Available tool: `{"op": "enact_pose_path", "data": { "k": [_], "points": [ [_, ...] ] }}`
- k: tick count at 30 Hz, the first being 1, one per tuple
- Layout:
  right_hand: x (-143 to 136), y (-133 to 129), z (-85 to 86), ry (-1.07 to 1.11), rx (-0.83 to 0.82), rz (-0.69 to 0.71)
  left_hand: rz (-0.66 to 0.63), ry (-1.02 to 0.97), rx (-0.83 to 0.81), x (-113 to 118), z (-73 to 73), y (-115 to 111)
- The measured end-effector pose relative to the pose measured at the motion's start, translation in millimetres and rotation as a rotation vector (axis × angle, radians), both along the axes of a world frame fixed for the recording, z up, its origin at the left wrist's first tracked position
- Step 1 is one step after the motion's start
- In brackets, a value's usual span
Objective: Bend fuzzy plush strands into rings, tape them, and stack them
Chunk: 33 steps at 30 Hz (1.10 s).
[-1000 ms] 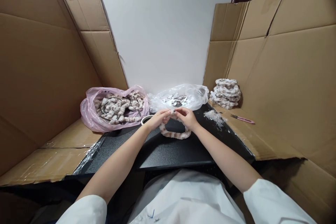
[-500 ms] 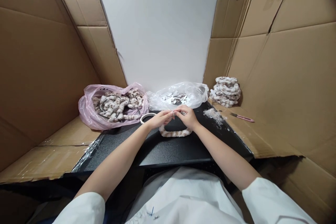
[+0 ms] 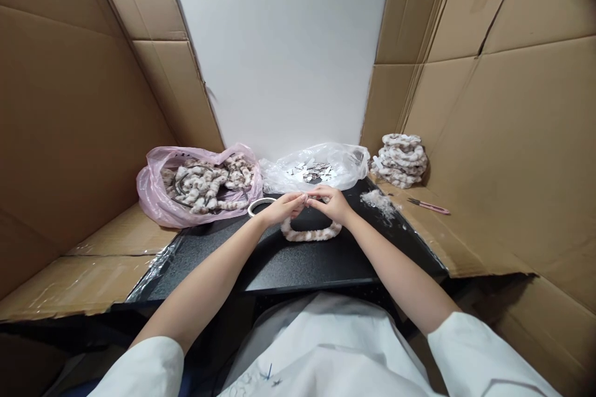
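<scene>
- Cream and brown, a fluffy ring [image 3: 311, 236] is sitting mid-scene over a black table [image 3: 205, 267], its near side curving below two bare hands.
- Both forearms are stretching forward from the near left and near right, angling inward until the fingertips are meeting; white sleeves [image 3: 144, 366] are ending around the elbows.
- The left hand [image 3: 285, 208] is pointing right, its back facing up, thumb and fingers pinching the ring's far side.
- The right hand [image 3: 331, 203] is mirroring it, knuckles arching higher, fingers bending down into a pinch on the same part; the fingers are hiding exactly what is lying between the tips.
- A white hoop [image 3: 254, 207] is lying just beside the left hand.
- Far left, a pink bag [image 3: 151, 198] is holding fluffy pieces [image 3: 202, 189].
- Beyond the hands, a clear bag [image 3: 351, 167] is holding small metallic pieces [image 3: 316, 172].
- Far right, a stack of fluffy rings [image 3: 401, 164] is standing on cardboard [image 3: 459, 248]; pink-handled snips [image 3: 431, 206] are lying nearer, right of loose fluff [image 3: 379, 201].
</scene>
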State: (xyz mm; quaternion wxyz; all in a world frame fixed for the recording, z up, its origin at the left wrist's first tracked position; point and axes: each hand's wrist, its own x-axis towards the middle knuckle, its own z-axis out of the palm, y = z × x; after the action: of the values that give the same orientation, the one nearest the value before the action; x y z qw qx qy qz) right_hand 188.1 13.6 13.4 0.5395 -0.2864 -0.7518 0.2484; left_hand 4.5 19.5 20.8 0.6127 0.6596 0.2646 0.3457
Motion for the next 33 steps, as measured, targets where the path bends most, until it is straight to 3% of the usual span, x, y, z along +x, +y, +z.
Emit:
{"op": "enact_pose_path", "data": {
  "k": [4,16,20,23,27,30,33],
  "points": [
    [6.6,0.2,6.4,0.007,0.020,-0.026,0.000,0.006,0.009,0.6,-2.8,1.7],
    [-4.0,-0.8,-1.8,0.076,-0.048,0.001,-0.050,0.028,-0.063,1.4,-5.1,-0.8],
    [0.2,7.3,-0.9,0.217,-0.236,-0.026,-0.024,0.033,-0.153,2.6,-4.0,-2.6],
    [-2.6,8.0,-4.1,0.307,-0.390,0.028,0.031,-0.025,-0.182,5.8,-4.8,-2.8],
    [-23.7,-6.0,-14.7,0.242,-0.649,0.298,0.188,-0.246,-0.150,11.3,-4.1,-3.4],
    [-42.8,-18.1,-19.8,0.147,-0.772,0.425,0.227,-0.358,-0.142,12.2,5.7,-5.7],
    [-49.3,-24.8,-16.8,0.047,-0.842,0.450,0.243,-0.457,-0.138,6.1,27.7,-8.6]
  ]
}}
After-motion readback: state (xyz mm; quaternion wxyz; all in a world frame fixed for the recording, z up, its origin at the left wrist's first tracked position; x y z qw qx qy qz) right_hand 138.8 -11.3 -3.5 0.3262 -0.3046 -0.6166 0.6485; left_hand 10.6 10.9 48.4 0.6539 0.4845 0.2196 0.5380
